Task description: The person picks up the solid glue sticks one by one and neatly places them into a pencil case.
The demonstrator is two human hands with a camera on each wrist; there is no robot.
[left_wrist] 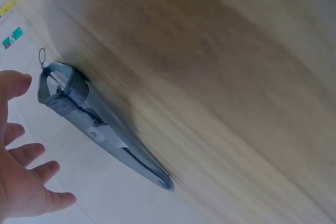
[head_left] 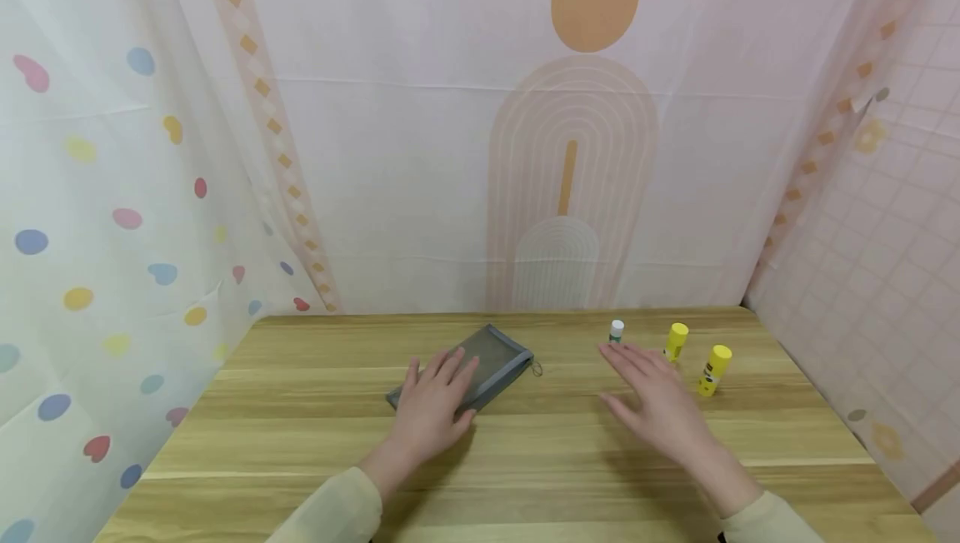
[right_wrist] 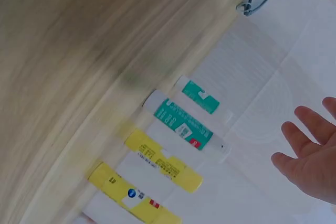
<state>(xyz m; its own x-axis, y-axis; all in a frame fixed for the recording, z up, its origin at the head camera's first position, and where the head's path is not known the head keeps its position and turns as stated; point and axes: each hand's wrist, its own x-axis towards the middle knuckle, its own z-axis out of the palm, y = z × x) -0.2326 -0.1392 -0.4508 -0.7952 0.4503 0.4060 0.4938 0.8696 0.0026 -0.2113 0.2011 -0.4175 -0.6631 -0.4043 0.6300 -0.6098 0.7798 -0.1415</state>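
A grey zip pouch [head_left: 495, 356] with a see-through mesh top lies on the table, left of centre. My left hand [head_left: 431, 414] hovers over its near side, fingers spread and holding nothing; a gap to the pouch shows in the left wrist view. To the right, my right hand [head_left: 663, 406] is in the air with extended fingers and holds nothing. Beyond it stand two yellow glue sticks, a nearer one [head_left: 715, 370] and a farther one [head_left: 677, 339]. The right wrist view also shows a larger white-and-green glue stick [right_wrist: 184, 124] and a smaller one [right_wrist: 200, 97], all upright.
The wooden table [head_left: 540, 460] ends at a patterned cloth backdrop [head_left: 405, 193]. A dotted curtain [head_left: 120, 276] hangs along the left side and a checked one [head_left: 885, 276] along the right. A small ring [left_wrist: 42, 56] hangs at the pouch's zip end.
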